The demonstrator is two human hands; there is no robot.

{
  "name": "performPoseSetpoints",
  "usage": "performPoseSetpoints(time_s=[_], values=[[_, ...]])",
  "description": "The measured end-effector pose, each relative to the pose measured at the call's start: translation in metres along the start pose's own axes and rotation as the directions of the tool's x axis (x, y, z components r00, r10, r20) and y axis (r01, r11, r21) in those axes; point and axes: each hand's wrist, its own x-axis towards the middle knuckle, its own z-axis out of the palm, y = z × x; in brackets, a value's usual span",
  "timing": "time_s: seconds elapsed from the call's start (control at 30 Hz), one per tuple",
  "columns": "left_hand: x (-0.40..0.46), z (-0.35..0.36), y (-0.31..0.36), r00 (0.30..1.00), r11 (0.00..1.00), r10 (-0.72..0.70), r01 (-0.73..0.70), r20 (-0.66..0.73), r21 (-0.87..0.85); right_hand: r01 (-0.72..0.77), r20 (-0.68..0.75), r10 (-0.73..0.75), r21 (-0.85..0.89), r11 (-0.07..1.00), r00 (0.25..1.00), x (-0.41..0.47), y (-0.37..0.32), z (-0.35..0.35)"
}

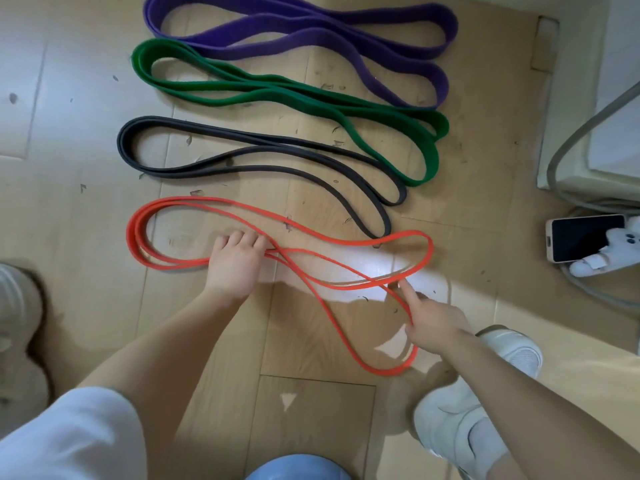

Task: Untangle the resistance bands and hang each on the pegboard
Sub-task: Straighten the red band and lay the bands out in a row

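Four resistance bands lie in folded loops on the wooden floor, from far to near: a wide purple band [311,32], a green band [277,91], a black band [242,168] and a thin orange band [135,240]. My left hand [235,265] rests on the orange band's middle, with its fingers curled over the strands where they cross. My right hand [433,323] is at the orange band's near right loop. Its index finger points straight at a crossing, while thumb and other fingers hold a strand. No pegboard is in view.
A phone [585,237] lies at the right beside a white plush object [623,251] and grey cables [561,157]. A white unit [616,98] stands at the back right. My white shoes [457,424] are near the orange loop.
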Motion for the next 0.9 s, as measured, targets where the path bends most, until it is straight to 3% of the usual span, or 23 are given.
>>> performPoseSetpoints(time_s=[0.13,0.33,0.47,0.53,0.6,0.77,0.9], values=[[-0.006,0.000,-0.016,0.978,0.974,0.207,-0.204,-0.024,0.097,0.023,-0.197,-0.055,-0.160,0.987,0.979,0.007,-0.021,-0.005],[-0.016,-0.006,-0.029,0.905,0.886,0.412,-0.425,0.107,0.185,0.015,-0.146,-0.057,-0.274,0.961,0.988,0.021,-0.042,-0.008],[-0.008,-0.008,-0.028,0.878,0.870,0.440,-0.468,0.188,0.152,-0.057,-0.181,0.040,-0.091,0.994,0.983,0.021,-0.026,-0.008],[-0.009,-0.015,-0.020,0.875,0.897,0.395,-0.433,0.281,0.088,0.008,-0.114,-0.024,-0.139,0.990,0.993,0.014,-0.027,-0.008],[-0.008,-0.012,-0.019,0.896,0.925,0.298,-0.357,0.330,0.134,0.115,-0.103,-0.140,-0.222,0.968,0.985,0.012,-0.034,-0.006],[-0.014,0.001,-0.017,0.912,0.885,0.391,-0.410,0.127,0.220,0.144,-0.270,-0.279,-0.427,0.892,0.922,0.022,-0.052,-0.016],[-0.016,0.006,-0.007,0.889,0.867,0.458,-0.450,0.015,0.214,0.212,-0.143,-0.296,-0.422,0.881,0.945,0.035,-0.054,-0.028]])
